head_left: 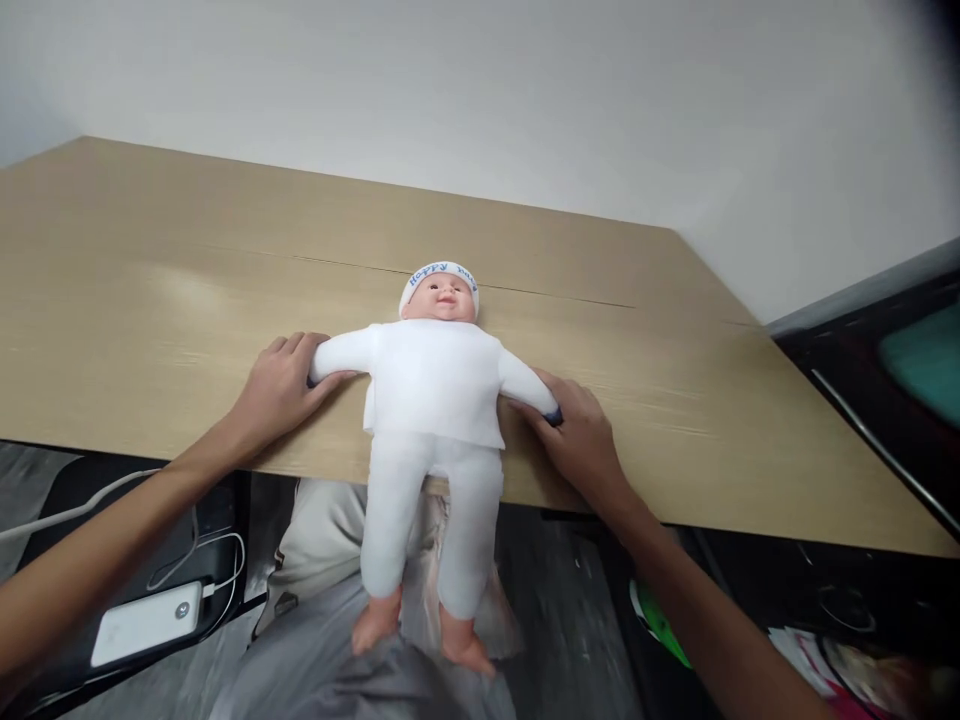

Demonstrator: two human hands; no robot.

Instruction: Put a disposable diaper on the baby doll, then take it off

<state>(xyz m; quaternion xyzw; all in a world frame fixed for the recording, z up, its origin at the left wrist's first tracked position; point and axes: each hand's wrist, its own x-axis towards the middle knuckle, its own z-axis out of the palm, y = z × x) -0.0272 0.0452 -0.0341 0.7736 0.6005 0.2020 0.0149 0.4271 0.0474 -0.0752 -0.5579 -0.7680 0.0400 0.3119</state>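
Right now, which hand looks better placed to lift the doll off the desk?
Probably about equal, with a slight edge to the left hand: its fingers curl around the doll at the sleeve end, while the right hand lies flatter over the other sleeve. The legs hang off the desk edge.

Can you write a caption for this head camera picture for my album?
Two hands, left and right, pin a baby doll by its sleeves on a wooden table.

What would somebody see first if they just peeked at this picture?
A baby doll in white clothes and a cap lies face up at the near edge of a wooden table, its legs hanging over the edge. The left hand and the right hand each press one of its arms down. A white power bank sits below, at lower left.
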